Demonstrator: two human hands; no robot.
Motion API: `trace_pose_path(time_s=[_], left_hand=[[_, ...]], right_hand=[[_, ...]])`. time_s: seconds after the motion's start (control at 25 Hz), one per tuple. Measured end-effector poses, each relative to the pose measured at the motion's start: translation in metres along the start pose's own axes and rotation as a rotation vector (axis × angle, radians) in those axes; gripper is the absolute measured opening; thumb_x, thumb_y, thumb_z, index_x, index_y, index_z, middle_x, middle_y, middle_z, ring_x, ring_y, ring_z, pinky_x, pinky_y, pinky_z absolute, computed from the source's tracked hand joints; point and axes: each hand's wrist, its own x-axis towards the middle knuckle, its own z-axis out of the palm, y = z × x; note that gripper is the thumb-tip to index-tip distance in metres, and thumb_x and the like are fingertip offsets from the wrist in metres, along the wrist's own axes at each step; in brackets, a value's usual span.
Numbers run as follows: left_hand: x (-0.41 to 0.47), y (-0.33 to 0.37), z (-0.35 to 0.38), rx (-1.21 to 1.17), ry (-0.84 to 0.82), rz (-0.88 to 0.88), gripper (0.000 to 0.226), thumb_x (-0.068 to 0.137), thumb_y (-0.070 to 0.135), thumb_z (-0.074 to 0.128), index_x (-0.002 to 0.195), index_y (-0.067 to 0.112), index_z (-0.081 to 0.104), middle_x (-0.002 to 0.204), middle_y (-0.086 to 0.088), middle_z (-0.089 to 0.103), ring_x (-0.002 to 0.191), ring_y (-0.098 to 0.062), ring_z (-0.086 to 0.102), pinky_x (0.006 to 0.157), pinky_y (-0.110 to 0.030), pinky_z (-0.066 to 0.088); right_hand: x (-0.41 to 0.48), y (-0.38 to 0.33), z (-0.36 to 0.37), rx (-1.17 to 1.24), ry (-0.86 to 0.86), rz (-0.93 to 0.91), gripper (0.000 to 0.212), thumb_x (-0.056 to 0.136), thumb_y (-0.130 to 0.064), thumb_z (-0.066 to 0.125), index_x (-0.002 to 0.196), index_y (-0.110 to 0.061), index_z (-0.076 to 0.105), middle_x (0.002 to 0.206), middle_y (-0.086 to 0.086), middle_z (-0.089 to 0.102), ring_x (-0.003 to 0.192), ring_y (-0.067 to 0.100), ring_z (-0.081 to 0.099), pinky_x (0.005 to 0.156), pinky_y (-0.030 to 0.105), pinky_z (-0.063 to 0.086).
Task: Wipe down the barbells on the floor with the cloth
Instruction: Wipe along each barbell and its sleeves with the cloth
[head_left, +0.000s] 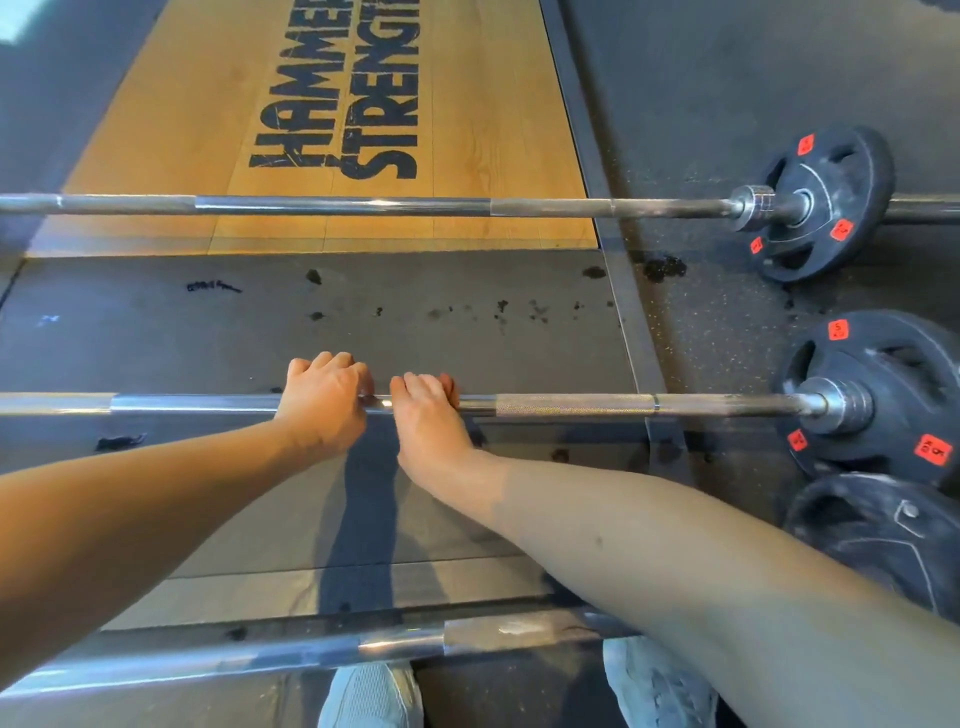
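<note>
1. middle barbell (571, 404) lies flat on the dark rubber mat (208, 332), long axis running left-right across the view, plate end to the right.
2. its shaft is chrome: a smooth shiny stretch under the hands, a knurled grey section further right, then a collar and a black weight plate (898, 384) with orange stickers.
3. left hand (324, 402) and right hand (428, 415) sit side by side mid-shaft, fingers curled over the bar and clamped on it, hands almost touching.
4. far barbell (363, 205) lies parallel, across the edge of the wooden platform (467, 104) printed "hammer strength", with its own black plate (852, 171) at right.
5. near barbell (467, 636) lies slightly tilted, just ahead of the grey shoes (371, 696).
6. a loose black plate (872, 540) lies at lower right.
</note>
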Motion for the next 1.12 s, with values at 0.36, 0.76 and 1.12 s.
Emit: trace_pose_path(time_s=[0.36,0.76,1.12], left_hand=[[0.018,0.036,-0.008,0.182,-0.123,-0.007,0.037,0.097,0.044,0.053,0.127,0.023,0.055,0.126,0.001,0.056,0.118,-0.022,0.049,0.098,-0.036,0.037],[0.007,0.148,-0.108,0.082,-0.284,0.254,0.035,0.094,0.04,0.052,0.126,0.027,0.06,0.13,0.0,0.058,0.124,-0.025,0.044,0.102,-0.045,0.035],[-0.097,0.254,-0.263,-0.427,-0.009,0.517,0.062,0.08,0.047,0.079,0.136,0.033,0.058,0.115,0.006,0.067,0.11,-0.021,0.062,0.102,-0.042,0.049]], right_hand=[[-0.084,0.163,-0.053,0.057,-0.114,0.22,0.076,0.091,0.006,0.066,0.155,-0.023,0.035,0.16,-0.003,0.034,0.15,0.021,0.025,0.118,0.041,0.038],[-0.137,0.208,-0.189,0.369,-0.004,0.523,0.066,0.093,0.007,0.055,0.151,-0.023,0.049,0.14,0.003,0.057,0.123,0.023,0.058,0.095,0.018,0.049],[-0.226,0.133,-0.341,0.72,0.371,0.301,0.081,0.081,0.004,0.076,0.15,-0.023,0.043,0.143,-0.002,0.048,0.119,0.015,0.062,0.089,0.023,0.056]])
